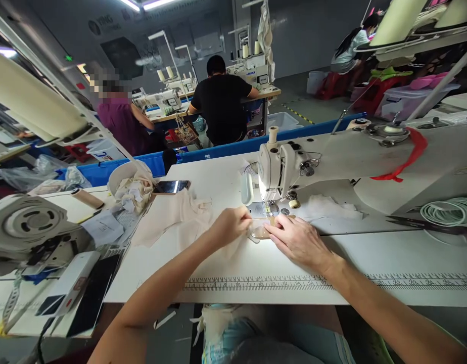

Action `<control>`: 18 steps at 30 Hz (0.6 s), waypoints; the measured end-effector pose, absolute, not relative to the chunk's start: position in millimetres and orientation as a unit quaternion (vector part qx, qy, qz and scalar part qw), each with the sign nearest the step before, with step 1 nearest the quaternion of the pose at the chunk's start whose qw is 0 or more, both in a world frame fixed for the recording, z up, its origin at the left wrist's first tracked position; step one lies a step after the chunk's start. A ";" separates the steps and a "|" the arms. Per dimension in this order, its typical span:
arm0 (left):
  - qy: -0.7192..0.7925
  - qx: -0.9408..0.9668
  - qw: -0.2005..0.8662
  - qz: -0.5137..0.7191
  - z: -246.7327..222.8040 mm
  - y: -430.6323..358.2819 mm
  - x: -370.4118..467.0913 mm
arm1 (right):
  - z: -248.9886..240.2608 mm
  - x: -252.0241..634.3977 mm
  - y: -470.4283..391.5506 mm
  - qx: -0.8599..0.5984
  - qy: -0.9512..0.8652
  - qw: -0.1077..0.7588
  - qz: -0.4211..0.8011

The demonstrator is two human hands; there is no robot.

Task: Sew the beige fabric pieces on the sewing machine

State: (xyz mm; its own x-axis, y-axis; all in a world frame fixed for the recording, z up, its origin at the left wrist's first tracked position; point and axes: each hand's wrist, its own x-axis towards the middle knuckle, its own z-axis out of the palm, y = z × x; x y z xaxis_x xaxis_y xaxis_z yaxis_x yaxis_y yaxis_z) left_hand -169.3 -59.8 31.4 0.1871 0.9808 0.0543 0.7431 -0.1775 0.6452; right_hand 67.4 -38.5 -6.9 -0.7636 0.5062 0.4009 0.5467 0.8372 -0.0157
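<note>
A white sewing machine (273,172) stands mid-table, its lamp lighting the needle area. Just left of the needle plate (258,209), my left hand (231,225) has its fingers pinched together; what they hold is too small to make out. My right hand (299,240) lies nearly flat to the right, its fingertips on a small tan and clear piece (261,231) in front of the presser foot. Sheer pale fabric (169,217) spreads over the table on the left, and another scrap (334,208) lies right of the needle.
A phone (172,187) and a bin of scraps (133,189) are at the back left. Scissors (419,223) lie beside coiled pale cord (449,211) at right. A ruler strip (256,284) runs along the front edge. Several people sit further back.
</note>
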 end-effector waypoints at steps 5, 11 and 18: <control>0.582 0.687 0.356 0.252 17.1 -36.4 -131.2 | -9.0 69.7 -35.6 -0.285 -0.937 0.197 -0.047; 0.579 0.663 0.405 0.248 10.2 -36.4 -136.9 | -7.1 70.4 -36.3 -0.275 -0.936 0.211 -0.061; 0.593 0.641 0.417 0.253 12.3 -36.3 -134.7 | -8.1 80.5 -35.6 -0.302 -0.918 0.250 -0.061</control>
State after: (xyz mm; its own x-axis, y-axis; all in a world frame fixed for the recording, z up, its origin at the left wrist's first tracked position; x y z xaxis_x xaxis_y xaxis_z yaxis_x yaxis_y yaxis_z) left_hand -134.7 -36.3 12.3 0.1685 0.9709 -0.1700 0.5483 0.0510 0.8347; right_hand 80.5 -35.6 -8.1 -0.6924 0.5235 0.4965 0.5850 0.8101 -0.0385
